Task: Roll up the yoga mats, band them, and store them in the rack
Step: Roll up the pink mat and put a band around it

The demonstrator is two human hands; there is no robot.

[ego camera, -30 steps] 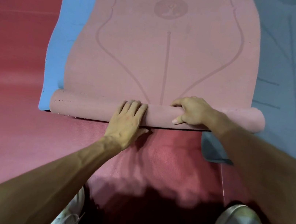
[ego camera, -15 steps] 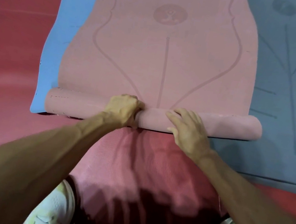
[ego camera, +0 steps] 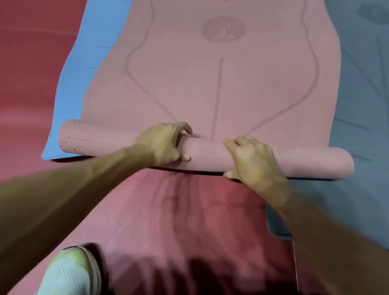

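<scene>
Red matting [ego camera: 10, 69] covers the floor from the near edge to the far left. On it a pink yoga mat [ego camera: 178, 81] stretches away, overlapping a blue mat [ego camera: 90, 43] on the left and a grey mat [ego camera: 384, 100] on the right. Its near end is wound into a roll [ego camera: 103, 141] lying crosswise. The left hand [ego camera: 161, 142] and right hand [ego camera: 252, 161] grip the roll's middle, near each other, fingers curled over the top and thumbs on the near side. Two pale shoes [ego camera: 70, 278] show at the near edge.
</scene>
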